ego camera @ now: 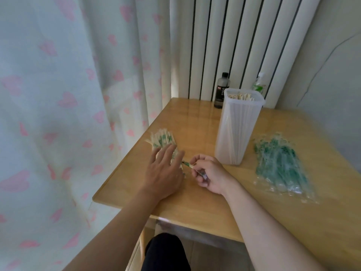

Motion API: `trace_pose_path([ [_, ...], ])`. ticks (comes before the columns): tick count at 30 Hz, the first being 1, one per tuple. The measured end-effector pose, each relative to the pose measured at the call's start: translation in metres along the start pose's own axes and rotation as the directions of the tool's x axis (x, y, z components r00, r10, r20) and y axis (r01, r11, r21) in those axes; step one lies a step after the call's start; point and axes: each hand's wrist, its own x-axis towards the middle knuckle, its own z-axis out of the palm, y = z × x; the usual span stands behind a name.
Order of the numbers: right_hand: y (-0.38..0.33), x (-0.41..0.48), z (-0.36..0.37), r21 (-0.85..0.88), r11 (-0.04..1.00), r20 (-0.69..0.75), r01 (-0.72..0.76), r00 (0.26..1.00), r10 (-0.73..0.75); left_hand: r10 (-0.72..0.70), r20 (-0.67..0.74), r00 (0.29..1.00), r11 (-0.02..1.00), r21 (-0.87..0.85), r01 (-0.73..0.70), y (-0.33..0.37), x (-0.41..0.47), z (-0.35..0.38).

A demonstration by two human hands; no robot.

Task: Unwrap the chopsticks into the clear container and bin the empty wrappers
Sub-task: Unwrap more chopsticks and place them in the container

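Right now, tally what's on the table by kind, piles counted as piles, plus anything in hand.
Bottles: 2, dark bottle and green-labelled bottle
Clear container: 1
Wrapped chopsticks pile: 1
Empty wrappers pile: 1
Chopstick packet held in the right hand: 1
Total: 6

This looks like a room in a home. A pale curtain (58, 94) printed with pink hearts hangs at the left, and a white ribbed radiator (244, 45) stands against a cracked painted wall (332, 85). A small wooden counter (195, 202) carries a dark bottle (221, 90) and a green-labelled bottle (258, 85) at its far edge.
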Motion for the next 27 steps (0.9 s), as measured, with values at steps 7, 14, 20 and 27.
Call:
trace_pose_path([
  [7, -0.011, -0.043, -0.052, 0.362, 0.932, 0.161, 0.002, 0.985, -0.065, 0.164, 0.060, 0.985, 0.985, -0.062, -0.160, 0.026, 0.027, 0.006],
  [14, -0.011, -0.066, -0.085, 0.430, 0.867, -0.003, 0.252, 0.961, -0.277, 0.173, 0.059, 0.983, 0.974, -0.159, -0.162, 0.083, 0.060, -0.001],
  [20, -0.012, -0.075, -0.088, 0.311, 0.889, -0.136, 0.335, 0.942, -0.307, 0.195, 0.082, 0.977, 0.967, -0.180, -0.177, 0.114, 0.069, 0.000],
  [27, -0.024, -0.080, -0.104, 0.342, 0.850, -0.351, 0.400, 0.894, -0.279, 0.195, 0.128, 0.972, 0.972, -0.154, -0.175, 0.107, 0.075, 0.002],
])
